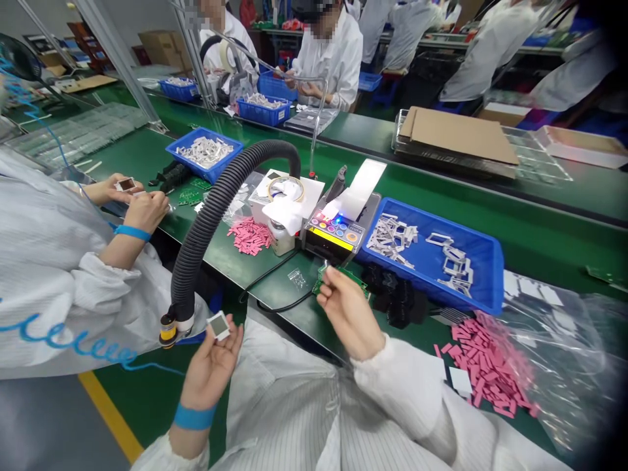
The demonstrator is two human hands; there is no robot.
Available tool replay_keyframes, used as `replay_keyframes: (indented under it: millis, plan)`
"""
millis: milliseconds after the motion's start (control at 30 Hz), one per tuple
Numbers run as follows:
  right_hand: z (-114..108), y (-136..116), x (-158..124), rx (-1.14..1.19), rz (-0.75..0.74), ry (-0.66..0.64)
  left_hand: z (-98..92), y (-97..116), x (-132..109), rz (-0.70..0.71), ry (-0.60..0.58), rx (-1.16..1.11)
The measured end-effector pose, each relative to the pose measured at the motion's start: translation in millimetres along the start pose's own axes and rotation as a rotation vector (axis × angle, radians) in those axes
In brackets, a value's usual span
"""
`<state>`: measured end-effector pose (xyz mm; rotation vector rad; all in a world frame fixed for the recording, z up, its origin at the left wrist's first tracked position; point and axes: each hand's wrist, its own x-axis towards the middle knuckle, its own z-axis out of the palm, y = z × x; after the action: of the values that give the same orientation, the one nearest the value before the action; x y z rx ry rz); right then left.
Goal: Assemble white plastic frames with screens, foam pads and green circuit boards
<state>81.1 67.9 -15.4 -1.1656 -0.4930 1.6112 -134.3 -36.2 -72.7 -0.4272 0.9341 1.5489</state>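
- Green circuit board [342, 277] is pinched in the right hand [349, 314]. The thumb and fingers are closed on it. The board is just over the bench edge, near a blue tray [483, 261].
- The left hand [210, 369] is low down, past the bench edge, with its palm up. It is mostly open, but its thumb and fingers hold a small square frame [218, 326] with a grey middle.
- A blue wrist strap [194, 416] goes around the left wrist.
- A black ribbed hose [193, 268] ends just beside the left hand.
- The blue tray is full of white frames [392, 239].
- Pink strips [490, 373] lie in a heap near the right sleeve [397, 373].
- A co-worker's hand [150, 212] is close by on the left and holds a small piece too.
- The square frame could slip if the light hold gets looser. It could then drop to the green floor [122, 386] below.
- A small bump could knock the left hand into the hose end and shake the frame loose.
- Pinching too hard could bend the board.
- If the right sleeve slides sideways, it could push the pink strips around.
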Motion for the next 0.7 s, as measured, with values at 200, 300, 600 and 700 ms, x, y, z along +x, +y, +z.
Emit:
replay_keyframes:
  millis: [200,300,600,700]
  plan:
    - [-19.9,-18.8,-61.1,-0.407,-0.254,-0.269,68.8,-67.0,-26.7,-0.25,-0.264,0.149]
    - [-30.9,-35.4,-75.8,-0.712,-0.591,-0.332,97.0,-87.2,-42.0,-0.333,-0.448,0.187]
    - [-37.6,-46.4,-73.8,-0.951,-0.813,-0.211,112.6,-108.9,-59.9,-0.418,-0.584,0.271]
    - [-37.4,-47.3,-66.8,-0.97,-0.814,-0.149,112.8,-110.1,-60.5,-0.411,-0.599,0.273]
